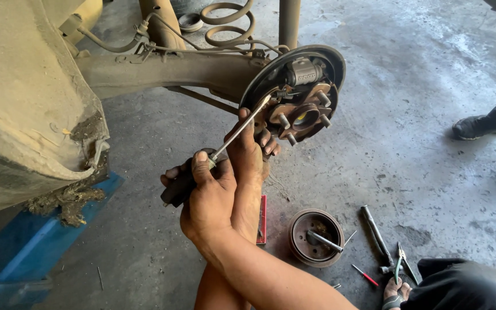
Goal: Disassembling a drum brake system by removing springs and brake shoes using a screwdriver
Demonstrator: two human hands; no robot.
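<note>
Two hands of mine work at the brake assembly (299, 95) of the raised car. At the left is the dirty wheel arch (30, 115), with a blue support (41, 229) under it on the concrete floor (420, 69). My right hand (208, 198), its arm crossed over the other, is closed around the black handle of a screwdriver (233, 138); the metal shaft goes up to the backing plate. My left hand (251, 149) is just beside the shaft, its fingers curled under the hub (302, 117). I cannot tell if they grip something. On the floor lie a brake drum (316, 236), a wrench (376, 234) and pliers (400, 263). At the right edge stands another person's shoe (475, 126).
</note>
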